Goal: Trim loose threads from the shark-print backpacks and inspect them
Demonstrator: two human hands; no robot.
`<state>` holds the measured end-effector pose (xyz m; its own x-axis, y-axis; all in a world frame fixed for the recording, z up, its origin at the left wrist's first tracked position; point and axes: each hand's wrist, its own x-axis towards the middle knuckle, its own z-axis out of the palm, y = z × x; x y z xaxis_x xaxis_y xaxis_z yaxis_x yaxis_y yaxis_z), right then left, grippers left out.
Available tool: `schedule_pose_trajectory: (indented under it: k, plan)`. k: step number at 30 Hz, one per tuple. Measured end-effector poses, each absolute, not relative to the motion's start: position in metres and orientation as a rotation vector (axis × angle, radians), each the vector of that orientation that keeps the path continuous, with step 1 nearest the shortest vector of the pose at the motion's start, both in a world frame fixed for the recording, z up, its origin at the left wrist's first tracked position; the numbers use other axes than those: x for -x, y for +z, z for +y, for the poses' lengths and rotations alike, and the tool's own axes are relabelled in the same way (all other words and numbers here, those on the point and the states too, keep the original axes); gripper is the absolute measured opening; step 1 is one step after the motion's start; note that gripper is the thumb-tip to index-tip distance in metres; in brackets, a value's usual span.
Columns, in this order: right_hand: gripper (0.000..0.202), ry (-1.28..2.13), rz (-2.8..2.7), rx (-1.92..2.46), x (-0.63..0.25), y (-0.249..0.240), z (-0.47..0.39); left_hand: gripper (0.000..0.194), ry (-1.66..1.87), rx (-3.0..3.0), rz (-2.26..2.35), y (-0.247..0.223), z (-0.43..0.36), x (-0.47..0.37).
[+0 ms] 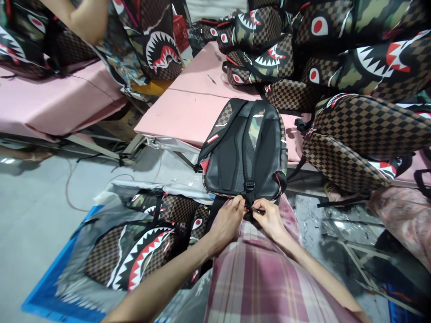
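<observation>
A black backpack (244, 148) lies on the pink table's edge with its padded back and shoulder straps facing up. Just below its bottom edge, over the plaid cloth on the lap, my left hand (230, 217) pinches a black strap end. My right hand (268, 218) is close beside it on the right, its thumb and fingers closed on a small dark piece at the same strap. The two hands almost touch. Exactly what is between the fingertips is partly hidden.
Checkered shark-face backpacks (363, 139) are piled on the right of the pink table (188, 101). More bags (144, 255) lie in clear plastic at the lower left, over a blue sheet (43, 291). Another person's arm (84, 20) shows at the upper left.
</observation>
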<state>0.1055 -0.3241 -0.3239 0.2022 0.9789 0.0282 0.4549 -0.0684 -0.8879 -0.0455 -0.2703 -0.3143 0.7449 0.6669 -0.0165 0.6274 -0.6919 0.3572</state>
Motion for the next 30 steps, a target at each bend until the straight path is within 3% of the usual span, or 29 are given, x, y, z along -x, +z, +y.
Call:
schedule_pose_trajectory:
  k: [3, 9, 21, 30]
  plan:
    - [0.007, 0.867, -1.275, 1.710, -0.104, -0.325, -0.320, 0.014, 0.107, -2.696, 1.011, -0.315, -0.272, 0.048]
    - [0.012, 0.935, -1.159, 1.786, -0.105, -0.326, -0.316, 0.019, 0.352, -2.947, 0.821, -0.324, -0.274, 0.054]
    - [0.009, 0.828, -1.227, 1.877, -0.102, -0.338, -0.312, 0.023, -0.070, -2.744, 1.072, -0.332, -0.273, 0.031]
    - [0.016, 0.689, -1.467, 1.772, -0.103, -0.335, -0.320, 0.022, -0.009, -2.528, 1.099, -0.320, -0.263, 0.035]
